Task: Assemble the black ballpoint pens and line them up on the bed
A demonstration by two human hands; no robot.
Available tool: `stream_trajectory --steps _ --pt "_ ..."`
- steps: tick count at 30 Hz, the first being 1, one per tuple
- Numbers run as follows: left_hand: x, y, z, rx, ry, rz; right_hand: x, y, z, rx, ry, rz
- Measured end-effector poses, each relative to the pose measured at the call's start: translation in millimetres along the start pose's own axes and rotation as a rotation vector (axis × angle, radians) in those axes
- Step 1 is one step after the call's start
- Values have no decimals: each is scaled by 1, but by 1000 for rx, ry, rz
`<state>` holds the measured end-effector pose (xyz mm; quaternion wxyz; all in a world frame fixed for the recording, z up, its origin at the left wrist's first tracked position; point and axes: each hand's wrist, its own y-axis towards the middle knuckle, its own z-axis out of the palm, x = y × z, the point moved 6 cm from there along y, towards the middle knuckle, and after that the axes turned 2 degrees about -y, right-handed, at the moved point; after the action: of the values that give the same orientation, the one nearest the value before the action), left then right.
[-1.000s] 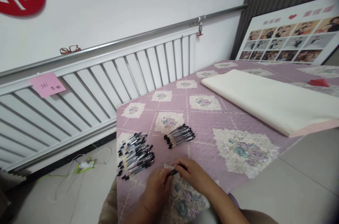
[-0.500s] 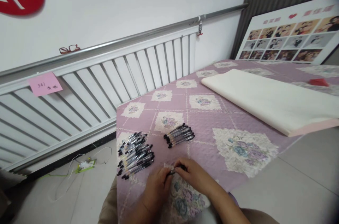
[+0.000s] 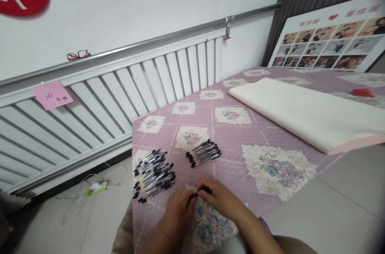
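Observation:
Close to the table's near edge, my left hand (image 3: 179,208) and my right hand (image 3: 215,194) meet with their fingers wrapped around one pen (image 3: 206,190). Its dark end shows in my right fingers, while most of its barrel is hidden. Left of my hands, a large pile of black-capped clear pens (image 3: 155,176) lies near the table's left side. Beyond my hands is a smaller, neater group of similar pens (image 3: 203,153), lying side by side. All rest on a purple cloth with floral patches (image 3: 228,170).
A folded cream sheet (image 3: 300,109) lies across the table's right part, beside a red paper piece (image 3: 362,92). The white radiator (image 3: 168,79) runs along the wall, with glasses (image 3: 78,55) on its pipe. A photo board (image 3: 331,41) leans at the back right. Cables and a power strip (image 3: 98,187) lie on the floor.
My right fingers have shifted slightly left, closer to my left fingers, so less of the pen shows between the hands. Both pen groups lie unchanged.

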<state>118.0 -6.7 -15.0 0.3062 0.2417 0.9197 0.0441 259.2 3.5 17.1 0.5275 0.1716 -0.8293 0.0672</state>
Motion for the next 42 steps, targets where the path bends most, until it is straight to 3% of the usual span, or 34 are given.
stream_trajectory --steps 10,17,29,33,42 --pt "0 2 -1 33 -67 -23 -4 -1 -3 -73 30 78" --pt "-2 2 0 47 -49 -1 -1 0 -1 3 -57 29" --pt "-1 4 3 108 7 -16 -9 -1 -1 12 40 4" --pt "-1 3 2 96 6 -35 -10 0 -4 -49 67 65" --pt "-9 4 -1 110 0 -5 1 1 0 12 -80 22"
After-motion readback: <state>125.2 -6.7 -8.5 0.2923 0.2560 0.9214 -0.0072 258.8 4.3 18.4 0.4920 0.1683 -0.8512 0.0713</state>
